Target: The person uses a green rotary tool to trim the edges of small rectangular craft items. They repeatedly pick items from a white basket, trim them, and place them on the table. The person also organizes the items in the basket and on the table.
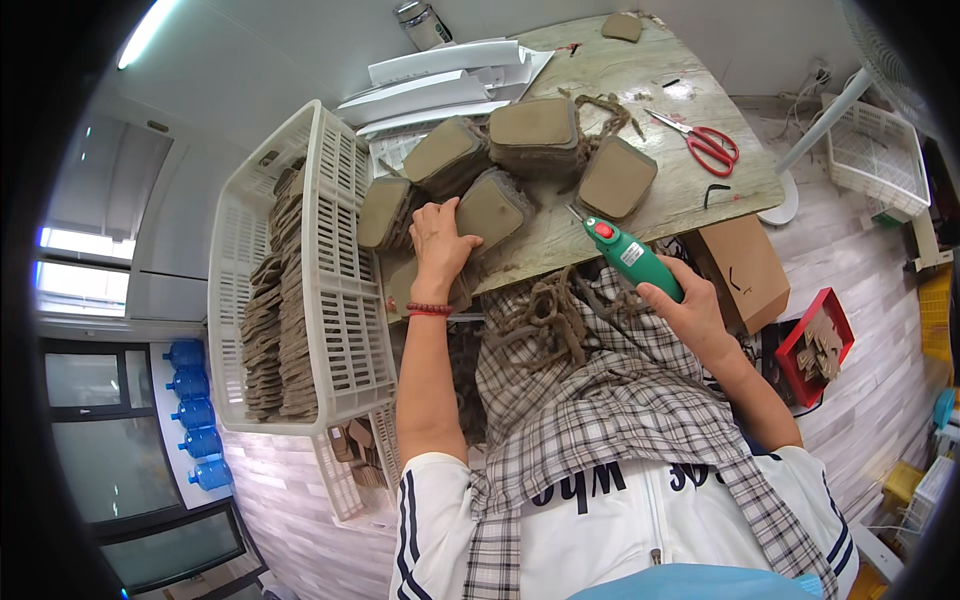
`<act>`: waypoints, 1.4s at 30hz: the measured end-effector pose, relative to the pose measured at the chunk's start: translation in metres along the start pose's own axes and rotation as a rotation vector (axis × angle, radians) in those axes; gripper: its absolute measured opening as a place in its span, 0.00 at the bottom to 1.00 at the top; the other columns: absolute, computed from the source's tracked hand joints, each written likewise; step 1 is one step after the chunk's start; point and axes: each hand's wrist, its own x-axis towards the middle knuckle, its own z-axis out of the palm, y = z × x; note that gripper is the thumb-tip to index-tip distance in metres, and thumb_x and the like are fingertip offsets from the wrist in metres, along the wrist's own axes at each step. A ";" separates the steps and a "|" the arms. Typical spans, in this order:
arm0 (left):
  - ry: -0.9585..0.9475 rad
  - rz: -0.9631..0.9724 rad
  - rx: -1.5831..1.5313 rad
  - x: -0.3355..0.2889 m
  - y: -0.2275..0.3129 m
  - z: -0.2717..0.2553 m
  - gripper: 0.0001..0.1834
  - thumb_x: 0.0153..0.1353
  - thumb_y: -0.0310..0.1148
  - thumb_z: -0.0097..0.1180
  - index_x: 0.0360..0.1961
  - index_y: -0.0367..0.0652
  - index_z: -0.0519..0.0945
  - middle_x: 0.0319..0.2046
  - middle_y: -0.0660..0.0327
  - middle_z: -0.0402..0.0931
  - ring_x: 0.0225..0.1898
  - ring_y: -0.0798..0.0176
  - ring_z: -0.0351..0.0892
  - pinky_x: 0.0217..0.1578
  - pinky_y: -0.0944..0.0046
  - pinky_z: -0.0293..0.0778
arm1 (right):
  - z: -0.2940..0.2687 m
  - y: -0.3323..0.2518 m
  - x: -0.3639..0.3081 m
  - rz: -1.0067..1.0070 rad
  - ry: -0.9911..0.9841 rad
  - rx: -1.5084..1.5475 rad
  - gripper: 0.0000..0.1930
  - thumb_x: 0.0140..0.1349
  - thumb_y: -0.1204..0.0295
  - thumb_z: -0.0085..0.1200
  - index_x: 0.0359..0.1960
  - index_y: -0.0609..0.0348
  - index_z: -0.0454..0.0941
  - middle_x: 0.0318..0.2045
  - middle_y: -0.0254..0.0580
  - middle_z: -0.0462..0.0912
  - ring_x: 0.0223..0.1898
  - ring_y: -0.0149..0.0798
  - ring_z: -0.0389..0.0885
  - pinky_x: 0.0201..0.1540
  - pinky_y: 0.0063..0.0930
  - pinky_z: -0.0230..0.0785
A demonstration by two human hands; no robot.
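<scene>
My right hand [690, 312] is wrapped round a green handheld power tool [633, 257] with a red button. Its thin metal tip points toward the nearest brown stack of rounded pads [617, 178] on the right. My left hand [440, 240], a red bead bracelet on the wrist, is at the table's left part with fingers apart and holding nothing. It touches between a leftmost pad stack [384, 212] and a middle pad stack [492, 212]. Behind are two more stacks, one pad stack [440, 158] and a larger pad stack [534, 124]. Tangled brown scrap strips [548, 318] lie on my checked apron.
A white plastic crate [340, 270] full of brown pads stands left of the table [690, 80]. Red-handled scissors [708, 148] and a black scrap lie on the right. White papers [450, 85] are at the back. Right of me are a cardboard box [740, 270] and a red tray [838, 312].
</scene>
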 end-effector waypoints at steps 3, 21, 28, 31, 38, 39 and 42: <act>0.070 -0.038 -0.070 0.006 0.008 -0.001 0.30 0.37 0.31 0.73 0.44 0.42 0.74 0.39 0.55 0.69 0.48 0.47 0.65 0.51 0.52 0.64 | -0.001 0.002 -0.001 0.006 0.002 0.006 0.24 0.59 0.61 0.63 0.51 0.64 0.76 0.33 0.43 0.83 0.31 0.31 0.81 0.37 0.26 0.73; 0.264 -0.041 -0.092 -0.010 0.028 0.004 0.18 0.43 0.27 0.69 0.32 0.42 0.71 0.37 0.58 0.72 0.45 0.50 0.69 0.49 0.51 0.64 | 0.000 -0.005 0.001 0.005 -0.009 0.028 0.22 0.60 0.61 0.61 0.50 0.63 0.76 0.32 0.42 0.83 0.31 0.30 0.80 0.36 0.26 0.72; 0.348 -0.440 -1.494 -0.026 0.039 -0.012 0.12 0.57 0.19 0.61 0.40 0.37 0.71 0.38 0.60 0.77 0.38 0.64 0.77 0.42 0.63 0.76 | 0.002 -0.007 0.001 -0.048 0.008 0.040 0.22 0.60 0.61 0.62 0.51 0.63 0.75 0.32 0.43 0.83 0.32 0.30 0.80 0.36 0.26 0.72; 0.427 -0.595 -1.938 -0.033 0.076 -0.008 0.19 0.58 0.16 0.58 0.50 0.37 0.70 0.46 0.58 0.77 0.47 0.60 0.77 0.51 0.59 0.75 | 0.005 -0.014 -0.001 -0.031 -0.027 0.019 0.22 0.60 0.62 0.62 0.51 0.63 0.75 0.32 0.42 0.83 0.32 0.30 0.80 0.37 0.26 0.72; 0.461 -0.499 -2.183 -0.031 0.124 0.015 0.28 0.56 0.12 0.57 0.57 0.41 0.69 0.53 0.60 0.73 0.54 0.60 0.74 0.57 0.59 0.72 | 0.003 -0.024 -0.005 0.041 -0.047 0.106 0.22 0.61 0.61 0.61 0.51 0.63 0.75 0.32 0.39 0.82 0.32 0.26 0.78 0.36 0.23 0.71; 0.478 -0.485 -2.165 -0.030 0.128 0.013 0.28 0.56 0.12 0.57 0.57 0.42 0.69 0.53 0.60 0.73 0.54 0.60 0.74 0.57 0.59 0.72 | 0.003 -0.023 -0.006 0.024 -0.042 0.117 0.22 0.61 0.62 0.61 0.51 0.63 0.75 0.31 0.37 0.81 0.30 0.25 0.76 0.34 0.21 0.69; 0.505 -0.448 -2.115 -0.029 0.137 0.010 0.29 0.55 0.12 0.56 0.58 0.43 0.68 0.52 0.61 0.74 0.53 0.60 0.74 0.56 0.59 0.73 | 0.004 -0.020 -0.008 -0.011 -0.033 0.137 0.21 0.62 0.64 0.60 0.52 0.64 0.74 0.29 0.31 0.78 0.25 0.21 0.71 0.29 0.17 0.66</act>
